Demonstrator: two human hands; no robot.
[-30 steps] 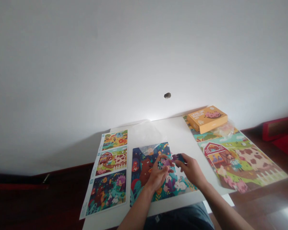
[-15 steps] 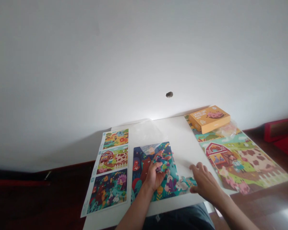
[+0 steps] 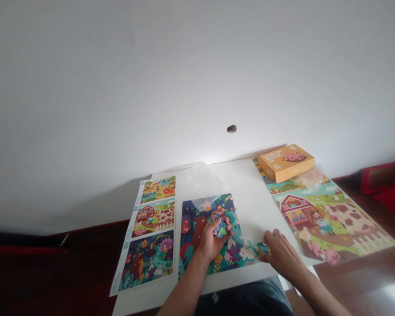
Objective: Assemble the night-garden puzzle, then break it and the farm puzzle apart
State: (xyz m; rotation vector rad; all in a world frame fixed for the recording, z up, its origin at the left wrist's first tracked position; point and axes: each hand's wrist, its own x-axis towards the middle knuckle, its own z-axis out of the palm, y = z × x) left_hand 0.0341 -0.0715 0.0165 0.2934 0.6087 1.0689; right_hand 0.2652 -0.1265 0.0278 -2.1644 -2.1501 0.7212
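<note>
My left hand point(image 3: 213, 239) is closed around several jigsaw puzzle pieces point(image 3: 219, 228), above a dark forest puzzle point(image 3: 194, 239) with a bear, a fox and rabbits. To its right my right hand point(image 3: 279, 250) has thumb and fingertips closed on a teal puzzle piece point(image 3: 260, 248). This piece lies low on the table, close to the white rabbit point(image 3: 246, 252) at the puzzle's right side. How far the fingers wrap it is partly hidden. A pale gap with a moon picture shows at the puzzle's top edge.
A sheet with three small pictures point(image 3: 151, 232) lies on the left of the white table point(image 3: 246, 188). On the right are a large farm poster point(image 3: 345, 219), an orange puzzle box point(image 3: 286, 162) and crumpled clear plastic point(image 3: 312, 176). The wall point(image 3: 184, 87) stands behind.
My right hand has come down and its fingers have closed on the teal piece. My left fingers have curled in, with the pieces in hand turned more into view.
</note>
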